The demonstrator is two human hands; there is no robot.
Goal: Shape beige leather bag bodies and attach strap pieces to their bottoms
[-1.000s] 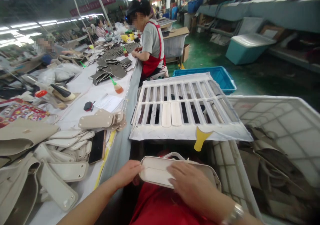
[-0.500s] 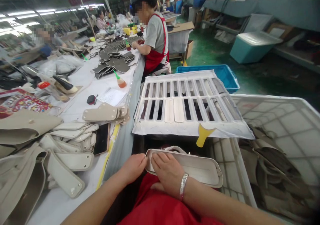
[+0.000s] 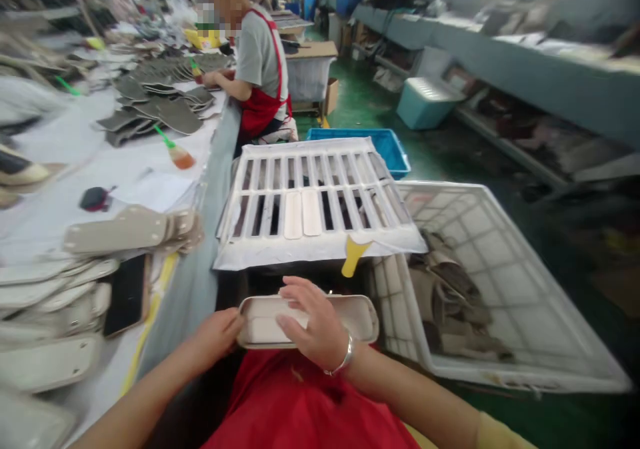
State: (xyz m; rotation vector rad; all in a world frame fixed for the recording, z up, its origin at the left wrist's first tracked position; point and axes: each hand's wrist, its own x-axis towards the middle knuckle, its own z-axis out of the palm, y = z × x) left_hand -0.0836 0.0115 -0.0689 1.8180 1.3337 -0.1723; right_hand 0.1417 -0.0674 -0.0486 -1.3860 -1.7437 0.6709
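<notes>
A long beige leather piece (image 3: 357, 317) with rounded ends and a raised rim lies crosswise above my red apron (image 3: 305, 402). At its left end my left hand (image 3: 216, 336) grips the rim, thumb and fingers closed on it. My right hand (image 3: 316, 321), with a silver bracelet at the wrist, is over the middle of the piece. Its fingers are raised and spread apart, and part of the piece is hidden under it. Just beyond stands a white slatted rack (image 3: 320, 246) with two pale flat strips (image 3: 311, 212) lying on it.
On the table to my left are stacked beige straps (image 3: 120, 230), a phone (image 3: 126, 296) and a glue bottle (image 3: 177, 154). A white crate (image 3: 520, 296) with dark leather pieces stands at right. A yellow tool (image 3: 354, 256) hangs at the rack's edge. A co-worker (image 3: 260, 56) sits farther along the table.
My right hand has lifted from lying flat on the leather piece, and its fingers have spread. My left hand keeps its grip at the left end. The view has turned right.
</notes>
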